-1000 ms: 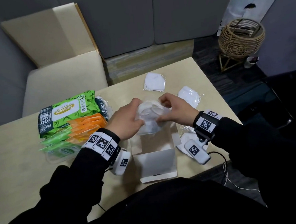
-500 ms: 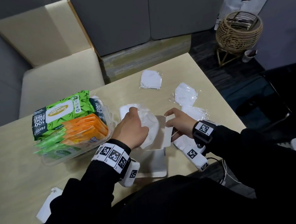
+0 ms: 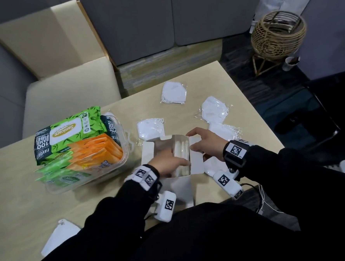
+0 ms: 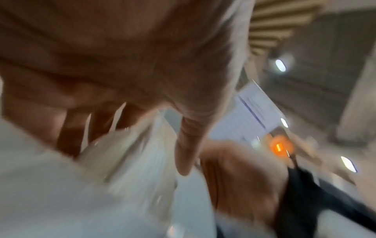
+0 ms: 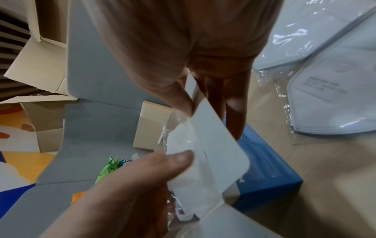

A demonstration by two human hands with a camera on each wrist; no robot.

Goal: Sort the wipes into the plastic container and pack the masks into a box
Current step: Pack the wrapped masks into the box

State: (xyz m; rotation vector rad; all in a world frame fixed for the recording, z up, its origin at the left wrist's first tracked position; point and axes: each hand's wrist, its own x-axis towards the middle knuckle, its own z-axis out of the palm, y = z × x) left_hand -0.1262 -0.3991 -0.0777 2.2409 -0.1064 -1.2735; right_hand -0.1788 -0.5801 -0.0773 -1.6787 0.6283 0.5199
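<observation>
A white carton box (image 3: pixel 147 154) stands open in the middle of the table, flaps spread. My left hand (image 3: pixel 169 162) reaches inside it, thumb and fingers holding a stack of wrapped white masks (image 3: pixel 182 154) upright against the right wall; the left wrist view is blurred. My right hand (image 3: pixel 204 144) pinches the box's right flap (image 5: pixel 213 136) between thumb and fingers. Several loose wrapped masks (image 3: pixel 174 93) (image 3: pixel 214 109) (image 3: pixel 151 127) lie beyond the box. To the left, a clear plastic container (image 3: pixel 101 175) holds green wipes (image 3: pixel 66 132) and orange packs (image 3: pixel 96 151).
One more white mask (image 3: pixel 61 236) lies near the table's front left edge. A beige chair (image 3: pixel 68 92) stands behind the table, and a wicker basket (image 3: pixel 277 35) is on the floor at the far right. The table's right edge runs close past the masks.
My left hand has carried the mask stack down into the box. My right hand let go of the stack and took the right flap. The view shifted slightly.
</observation>
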